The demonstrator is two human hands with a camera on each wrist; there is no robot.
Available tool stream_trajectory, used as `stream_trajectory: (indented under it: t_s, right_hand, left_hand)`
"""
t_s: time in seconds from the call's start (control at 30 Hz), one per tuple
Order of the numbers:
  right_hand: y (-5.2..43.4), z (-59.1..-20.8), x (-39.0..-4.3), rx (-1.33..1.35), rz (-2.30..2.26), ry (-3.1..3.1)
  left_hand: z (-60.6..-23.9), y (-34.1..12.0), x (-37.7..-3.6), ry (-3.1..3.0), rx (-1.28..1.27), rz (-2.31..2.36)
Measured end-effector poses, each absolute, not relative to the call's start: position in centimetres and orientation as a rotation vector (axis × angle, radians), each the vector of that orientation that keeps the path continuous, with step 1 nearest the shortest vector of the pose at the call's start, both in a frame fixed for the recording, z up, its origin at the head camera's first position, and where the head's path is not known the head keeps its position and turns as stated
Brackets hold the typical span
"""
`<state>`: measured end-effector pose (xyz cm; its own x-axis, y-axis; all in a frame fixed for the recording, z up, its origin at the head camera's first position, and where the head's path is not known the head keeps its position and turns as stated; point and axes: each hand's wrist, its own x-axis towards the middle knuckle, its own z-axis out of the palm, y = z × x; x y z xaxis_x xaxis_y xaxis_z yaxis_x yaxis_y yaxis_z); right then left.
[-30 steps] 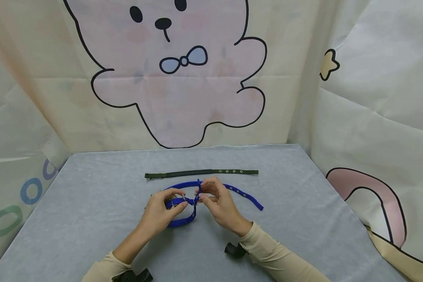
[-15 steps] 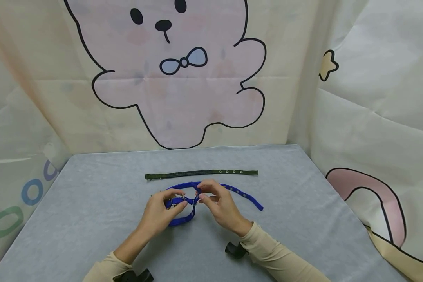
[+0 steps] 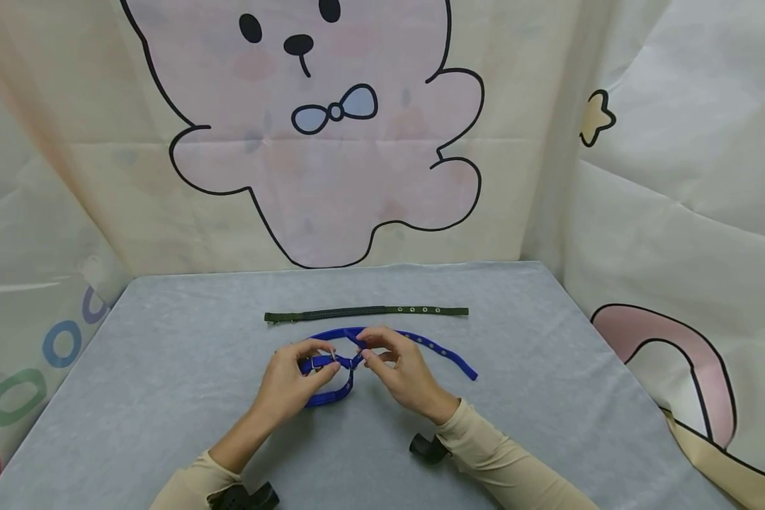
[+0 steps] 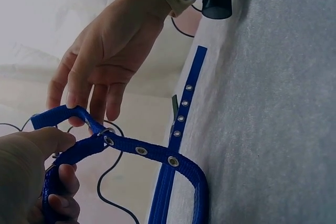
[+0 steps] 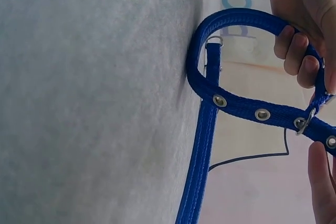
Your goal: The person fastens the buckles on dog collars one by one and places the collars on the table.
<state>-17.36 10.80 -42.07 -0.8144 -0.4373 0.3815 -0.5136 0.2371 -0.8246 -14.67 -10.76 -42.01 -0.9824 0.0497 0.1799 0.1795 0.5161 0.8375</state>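
A blue collar [image 3: 329, 399] with metal eyelets is bent into a loop in front of me. My left hand [image 3: 285, 382] grips it near the buckle, fingers curled round the strap in the right wrist view. Thumb and fingers of my right hand [image 3: 403, 372] pinch the strap near its free end, just past a metal ring [image 5: 306, 121] that the strap runs through. That end [image 4: 52, 117] points back toward the left hand in the left wrist view. A second blue collar [image 3: 446, 354] lies behind, partly hidden by both hands.
A dark green collar [image 3: 350, 312] with eyelets lies straight across the table [image 3: 185, 354], behind the blue ones. Black wrist cameras [image 3: 428, 449] sit under both forearms. Printed cloth [image 3: 510, 234] hangs around the table's back and sides.
The free strap end, upright by the right fingers a second ago, now tilts over to the left. Both hands stay in nearly the same place.
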Motion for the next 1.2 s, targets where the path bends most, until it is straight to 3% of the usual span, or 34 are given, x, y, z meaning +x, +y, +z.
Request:
stream_trajectory:
  t_s: [0.6,1.2]
  right_hand:
    - [11.34,-42.07,-17.89,1.123,1.319,-2.448]
    - [11.38,-41.7,-17.91,1.205,1.302,-2.462]
  left_hand:
    - [-42.27,-10.95,-14.76,-2.575,-0.189,-1.497]
    - [-41.92,-11.04,-14.46,-2.603,-0.313,-1.466]
